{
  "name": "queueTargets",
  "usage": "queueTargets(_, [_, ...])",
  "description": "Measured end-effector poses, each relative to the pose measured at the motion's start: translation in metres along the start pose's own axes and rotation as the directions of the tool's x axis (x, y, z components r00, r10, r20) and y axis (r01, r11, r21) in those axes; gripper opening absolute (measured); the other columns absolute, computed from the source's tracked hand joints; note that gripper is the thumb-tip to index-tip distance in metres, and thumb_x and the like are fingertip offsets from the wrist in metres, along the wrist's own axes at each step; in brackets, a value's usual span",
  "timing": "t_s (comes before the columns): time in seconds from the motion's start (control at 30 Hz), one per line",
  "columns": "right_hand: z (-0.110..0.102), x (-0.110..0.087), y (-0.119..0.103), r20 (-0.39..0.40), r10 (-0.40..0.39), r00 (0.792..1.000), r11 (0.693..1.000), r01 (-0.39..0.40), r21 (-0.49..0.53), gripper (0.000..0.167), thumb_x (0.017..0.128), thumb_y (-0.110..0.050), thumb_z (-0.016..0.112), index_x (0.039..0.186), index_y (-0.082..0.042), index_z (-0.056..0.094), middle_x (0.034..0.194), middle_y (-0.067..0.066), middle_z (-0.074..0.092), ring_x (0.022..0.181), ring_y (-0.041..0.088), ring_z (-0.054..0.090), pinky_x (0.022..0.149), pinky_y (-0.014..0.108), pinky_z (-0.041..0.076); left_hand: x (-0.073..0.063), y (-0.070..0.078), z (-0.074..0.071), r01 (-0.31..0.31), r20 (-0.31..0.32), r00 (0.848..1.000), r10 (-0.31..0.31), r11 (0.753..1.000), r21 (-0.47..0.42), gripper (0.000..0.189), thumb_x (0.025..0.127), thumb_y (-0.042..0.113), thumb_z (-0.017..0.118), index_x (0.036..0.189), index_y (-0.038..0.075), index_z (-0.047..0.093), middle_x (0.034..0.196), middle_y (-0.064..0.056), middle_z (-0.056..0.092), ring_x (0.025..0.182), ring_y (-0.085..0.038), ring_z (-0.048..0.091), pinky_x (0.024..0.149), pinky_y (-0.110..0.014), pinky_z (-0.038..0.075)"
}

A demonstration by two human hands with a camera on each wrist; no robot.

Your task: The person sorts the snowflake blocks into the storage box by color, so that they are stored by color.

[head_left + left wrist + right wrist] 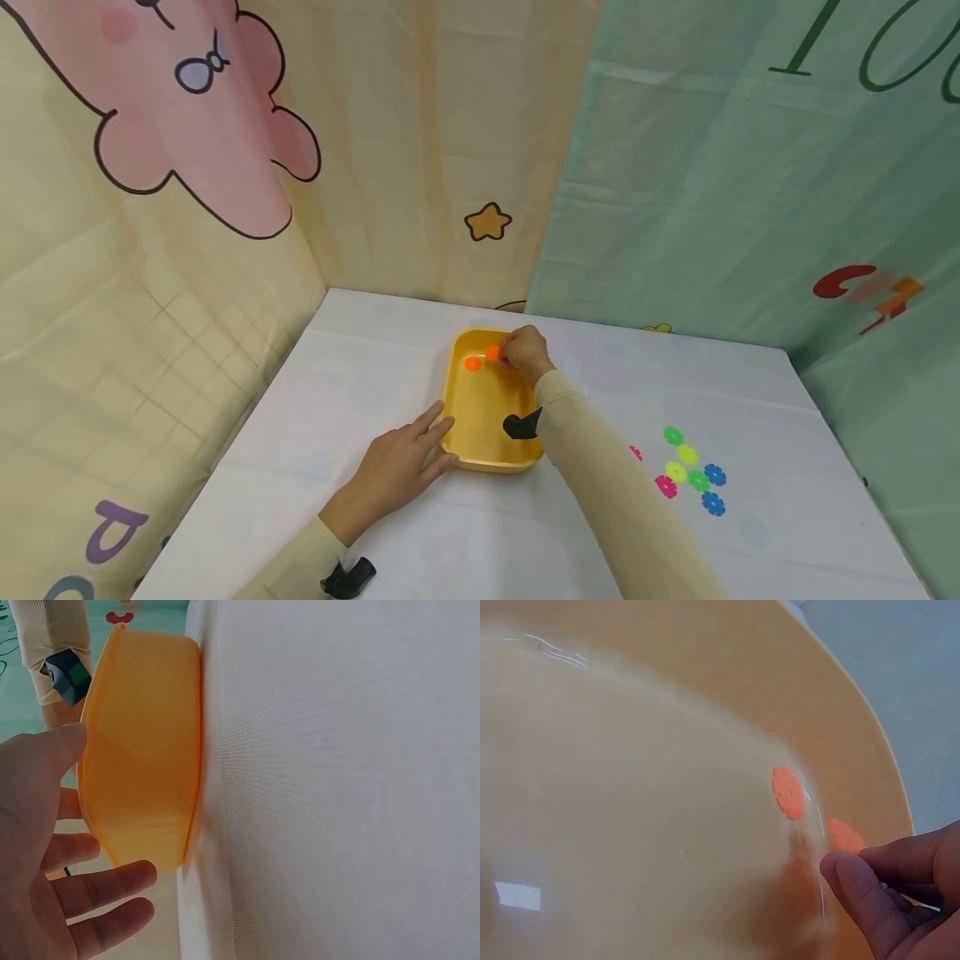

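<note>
A yellow plastic tray (487,417) sits on the white table. Over its far end my right hand (528,352) pinches an orange notched disc (844,835) between thumb and forefinger. Another orange notched disc (788,793) lies on the tray floor just beside it. My left hand (405,458) rests at the tray's near left side, fingers spread and fairly straight. In the left wrist view, the left thumb and fingers touch the rim of the tray (142,750).
Right of the tray, several loose notched discs lie on the white tabletop (795,467): green (673,436), yellow (687,454), blue (713,503) and pink (666,486). The right forearm partly covers one pink disc. Printed curtains (450,150) hang behind and beside the table.
</note>
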State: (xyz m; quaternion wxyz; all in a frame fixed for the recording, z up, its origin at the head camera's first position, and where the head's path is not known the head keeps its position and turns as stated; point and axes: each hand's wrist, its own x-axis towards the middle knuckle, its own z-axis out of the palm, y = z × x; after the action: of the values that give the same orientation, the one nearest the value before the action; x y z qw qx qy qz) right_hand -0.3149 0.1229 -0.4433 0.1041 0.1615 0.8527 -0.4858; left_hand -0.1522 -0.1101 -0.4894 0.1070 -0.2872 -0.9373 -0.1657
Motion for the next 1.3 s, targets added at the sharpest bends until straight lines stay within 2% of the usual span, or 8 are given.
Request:
queueTargets(0.13, [0.005,0.002,0.003,-0.041,-0.011,0.999,0.991,0.006,-0.135,0.014,0.094,-0.002,0.058,0.099,0.003,0.070,0.093,0.013,0.067,0.063,0.016,0.059,0.057,0.020,0.054,0.000,0.002,0.000,0.011,0.007,1.000,-0.011,1.000,-0.013,0.058,0.096,0.050,0.067,0.142,0.016,0.062,0.155,-0.007,0.050,0.101,-0.025,0.073,0.083,-0.044,0.059])
queueTargets(0.37, [0.014,0.007,0.010,-0.073,0.050,0.996,0.992,-0.058,-0.114,0.011,0.100,-0.002,0.053,0.098,0.003,0.062,0.084,0.010,0.060,0.049,0.014,0.058,0.050,0.021,0.054,-0.001,0.004,0.003,0.009,0.011,1.000,-0.009,1.000,-0.018,0.059,0.096,0.050,0.067,0.143,0.015,0.061,0.155,-0.007,0.050,0.098,-0.025,0.073,0.081,-0.044,0.059])
queueTargets(0.57, [0.017,0.005,0.009,-0.017,-0.017,1.000,0.970,0.013,-0.242,0.021,0.096,0.002,0.052,0.080,0.000,0.065,0.068,0.006,0.060,0.048,0.015,0.056,0.043,0.019,0.046,0.000,0.005,0.003,0.002,0.001,1.000,-0.002,1.000,-0.012,0.060,0.095,0.051,0.067,0.143,0.015,0.061,0.155,-0.007,0.051,0.096,-0.025,0.073,0.080,-0.043,0.060])
queueTargets(0.77, [0.013,0.002,0.006,0.026,-0.062,0.998,0.946,0.067,-0.317,0.020,0.094,0.001,0.053,0.081,-0.001,0.067,0.066,0.005,0.058,0.050,0.016,0.054,0.046,0.020,0.045,0.002,0.004,0.001,0.007,0.005,1.000,-0.007,1.000,-0.010,0.061,0.095,0.051,0.067,0.143,0.015,0.061,0.155,-0.007,0.050,0.097,-0.026,0.073,0.080,-0.043,0.060])
queueTargets(0.9, [0.007,-0.002,0.004,0.040,-0.093,0.995,0.958,0.100,-0.269,0.015,0.091,0.003,0.057,0.087,0.002,0.071,0.072,0.008,0.065,0.057,0.018,0.061,0.052,0.022,0.051,0.001,0.003,0.000,0.013,0.004,1.000,-0.013,1.000,-0.007,0.062,0.094,0.051,0.069,0.143,0.015,0.061,0.155,-0.007,0.051,0.096,-0.026,0.073,0.080,-0.043,0.060])
queueTargets(1.0, [0.001,-0.009,0.002,0.053,-0.124,0.991,0.977,0.131,-0.169,0.015,0.091,0.005,0.060,0.098,0.006,0.073,0.090,0.012,0.067,0.071,0.026,0.071,0.065,0.026,0.060,0.001,0.001,0.000,0.014,0.004,1.000,-0.014,1.000,-0.005,0.062,0.095,0.051,0.068,0.144,0.014,0.060,0.155,-0.007,0.050,0.096,-0.026,0.073,0.080,-0.043,0.060])
queueTargets(1.1, [-0.006,-0.018,-0.001,0.069,-0.154,0.986,0.986,0.157,-0.048,0.019,0.094,0.004,0.061,0.109,0.008,0.070,0.106,0.016,0.064,0.083,0.031,0.073,0.075,0.032,0.062,0.000,-0.001,0.000,0.016,-0.003,1.000,-0.016,1.000,-0.002,0.061,0.095,0.051,0.068,0.143,0.014,0.060,0.155,-0.007,0.050,0.098,-0.026,0.073,0.081,-0.043,0.060])
queueTargets(1.3, [-0.028,-0.039,0.000,0.104,-0.185,0.977,0.981,0.177,0.078,0.025,0.097,0.000,0.062,0.121,0.009,0.066,0.114,0.019,0.061,0.079,0.023,0.069,0.077,0.032,0.062,-0.001,-0.001,0.001,0.018,-0.014,1.000,-0.018,1.000,-0.021,0.061,0.094,0.048,0.070,0.143,0.014,0.060,0.156,-0.008,0.049,0.106,-0.028,0.071,0.084,-0.045,0.059])
